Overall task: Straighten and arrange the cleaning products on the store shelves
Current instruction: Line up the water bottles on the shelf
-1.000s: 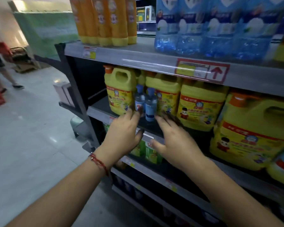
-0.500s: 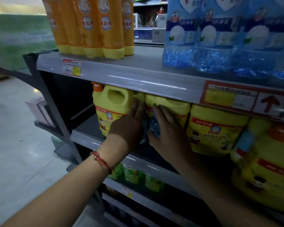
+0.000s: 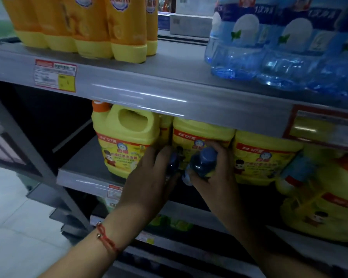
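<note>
a grey metal shelving unit (image 3: pixel 169 91) fills the aisle side, its upper shelf carrying a cluster of orange bottles with yellow caps (image 3: pixel 100 27) on the left and shrink-wrapped packs of clear blue bottles (image 3: pixel 279 53) on the right. on the middle shelf (image 3: pixel 82 173) stands a row of big yellow jugs (image 3: pixel 127 143) with orange caps and red-banded labels, running off to the right where one blurry jug sits nearer the front. a red-and-yellow price tag (image 3: pixel 55 75) sticks on the upper shelf's edge. in front of the jugs, the right hand (image 3: pixel 211 173) has its fingers curled round a small blue-capped bottle (image 3: pixel 202 163), tilted, just off the shelf front. the left hand (image 3: pixel 149 177), a red string bracelet (image 3: pixel 106 237) at its wrist, lies beside it with fingers close together against a second small blue bottle (image 3: pixel 174 162), mostly hidden; whether it grips that one i cannot tell.
</note>
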Available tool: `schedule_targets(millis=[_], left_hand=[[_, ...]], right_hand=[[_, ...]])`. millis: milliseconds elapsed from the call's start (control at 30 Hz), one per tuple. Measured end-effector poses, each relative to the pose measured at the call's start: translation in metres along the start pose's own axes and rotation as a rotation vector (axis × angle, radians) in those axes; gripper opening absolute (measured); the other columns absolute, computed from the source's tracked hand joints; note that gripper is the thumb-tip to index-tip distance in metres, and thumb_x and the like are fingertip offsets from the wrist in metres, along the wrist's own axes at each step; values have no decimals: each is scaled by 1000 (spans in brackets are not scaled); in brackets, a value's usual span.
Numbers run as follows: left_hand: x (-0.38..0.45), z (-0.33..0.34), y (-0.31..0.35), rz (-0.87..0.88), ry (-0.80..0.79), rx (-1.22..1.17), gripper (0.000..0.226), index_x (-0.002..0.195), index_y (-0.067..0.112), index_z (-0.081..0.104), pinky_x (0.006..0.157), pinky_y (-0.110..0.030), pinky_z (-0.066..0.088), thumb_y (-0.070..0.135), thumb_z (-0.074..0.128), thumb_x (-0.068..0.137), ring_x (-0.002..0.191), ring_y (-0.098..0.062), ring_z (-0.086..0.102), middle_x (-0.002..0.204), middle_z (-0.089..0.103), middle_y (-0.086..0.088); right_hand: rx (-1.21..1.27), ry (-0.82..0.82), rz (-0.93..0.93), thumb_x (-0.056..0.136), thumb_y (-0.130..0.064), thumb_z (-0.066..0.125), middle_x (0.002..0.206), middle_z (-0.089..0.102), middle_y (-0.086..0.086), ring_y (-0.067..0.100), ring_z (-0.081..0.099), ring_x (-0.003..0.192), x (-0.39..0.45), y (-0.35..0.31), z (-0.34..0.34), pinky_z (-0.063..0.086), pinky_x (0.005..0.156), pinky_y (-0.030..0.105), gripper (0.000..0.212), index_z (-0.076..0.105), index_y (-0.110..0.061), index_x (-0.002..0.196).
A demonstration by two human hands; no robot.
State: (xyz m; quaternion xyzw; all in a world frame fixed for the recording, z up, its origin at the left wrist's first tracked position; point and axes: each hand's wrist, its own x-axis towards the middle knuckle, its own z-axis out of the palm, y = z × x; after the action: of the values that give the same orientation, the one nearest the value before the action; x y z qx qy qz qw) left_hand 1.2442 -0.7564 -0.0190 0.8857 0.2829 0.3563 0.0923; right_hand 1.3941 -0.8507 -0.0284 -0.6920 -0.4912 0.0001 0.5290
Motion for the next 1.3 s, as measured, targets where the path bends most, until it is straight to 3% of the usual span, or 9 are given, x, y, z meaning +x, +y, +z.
schedule_targets(millis=[200, 300, 400, 500, 633, 733, 1000, 1167, 1300], left_hand=[[-18, -14, -6, -280, 62, -463, 70, 140, 16, 46, 85, -38, 53, 16, 84, 81, 110, -25, 54, 126, 52, -11], [-28, -36, -5, -463, 101, -719, 58, 128, 24, 51, 80, -26, 55, 19, 83, 80, 102, -18, 64, 116, 61, -2], [-39, -51, -6, -583, 83, -902, 49, 124, 12, 57, 73, -15, 52, 13, 81, 82, 92, -9, 70, 107, 70, -4], [-58, -40, -18, -798, 32, -1252, 36, 121, 15, 62, 82, -35, 58, 12, 77, 88, 98, -19, 73, 111, 73, -8], [-101, -9, -11, -1156, -52, -1446, 24, 115, 16, 63, 70, -33, 56, 15, 70, 92, 81, -15, 72, 103, 73, -11], [-136, 7, 6, -1377, -202, -1454, 15, 100, 13, 66, 59, -30, 56, 25, 69, 91, 62, -14, 71, 78, 74, -6], [-176, 34, 15, -1940, -674, -1653, 58, 109, -6, 61, 71, -57, 62, 45, 71, 85, 78, -42, 73, 84, 71, -31], [-175, 49, 33, -1859, -846, -1576, 55, 109, 2, 57, 53, -38, 59, 49, 72, 85, 55, -33, 65, 71, 64, -22], [-173, 68, 69, -1732, -949, -1526, 39, 113, 7, 56, 67, -46, 61, 36, 69, 91, 71, -36, 66, 83, 64, -22]], right_hand=[[330, -9, 289, 85, -33, 75, 119, 70, -11, 13, 66, 113, -17, -6, -6, 52, 99, 50, 43, 57, -42, 123], [452, 141, 362, 90, -8, 73, 108, 73, -8, 13, 69, 106, -29, -19, -17, 52, 93, 42, 33, 63, -28, 115], [474, 266, 568, 81, -27, 79, 103, 74, -14, 7, 69, 103, -49, -32, -31, 52, 91, 38, 30, 66, -34, 107], [694, 374, 955, 85, -33, 74, 115, 74, 2, 19, 69, 103, -74, -45, -40, 54, 84, 38, 29, 67, -25, 112], [958, 340, 1443, 88, -50, 69, 74, 72, 18, 28, 73, 63, -108, -60, -40, 59, 55, 40, 46, 64, -4, 95], [1072, 266, 1641, 84, -49, 74, 101, 69, 27, 42, 68, 91, -140, -61, -34, 52, 82, 61, 56, 63, 1, 108], [984, 47, 1713, 80, -23, 66, 94, 65, 25, 35, 63, 83, -193, -53, -34, 50, 90, 46, 37, 63, 6, 104], [985, 64, 1738, 78, -35, 69, 83, 69, 17, 25, 67, 56, -206, -54, -48, 58, 47, 31, 46, 71, 6, 97], [678, 78, 1470, 79, -15, 73, 83, 72, 8, 22, 67, 64, -227, -52, -90, 56, 52, 30, 48, 62, -15, 126]])
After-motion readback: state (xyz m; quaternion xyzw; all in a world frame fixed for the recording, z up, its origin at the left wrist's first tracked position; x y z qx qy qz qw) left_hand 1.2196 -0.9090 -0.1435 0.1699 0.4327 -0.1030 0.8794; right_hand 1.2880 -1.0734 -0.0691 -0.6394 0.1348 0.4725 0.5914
